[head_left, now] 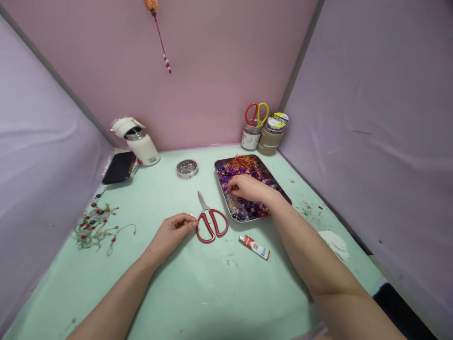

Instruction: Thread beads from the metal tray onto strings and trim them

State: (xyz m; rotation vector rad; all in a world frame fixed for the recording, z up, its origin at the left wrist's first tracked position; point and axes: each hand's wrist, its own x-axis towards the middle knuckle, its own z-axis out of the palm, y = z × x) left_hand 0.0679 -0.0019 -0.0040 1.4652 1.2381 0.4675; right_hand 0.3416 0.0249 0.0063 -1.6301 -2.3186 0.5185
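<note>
My left hand (176, 227) rests on the pale green table, thumb and forefinger pinched together right beside the left handle of the red-handled scissors (213, 227). Whatever sits in that pinch is too small to make out. The scissors lie partly spread, blades pointing away. Over the metal tray (275, 181) my right hand (244, 186) hovers or touches down, its fingers curled and their tips hidden among the beads (244, 208). Purple, black, clear and orange beads fill the tray. A tangle of red and yellow cord (244, 162) lies at its far end.
A lighter (254, 247) lies in front of the tray. Behind stand a round bead case (187, 168), a white bottle (142, 147), a phone (119, 167), a jar with scissors (251, 135) and a brown jar (271, 140). Beaded cords (92, 226) lie left, white pads (334, 243) right.
</note>
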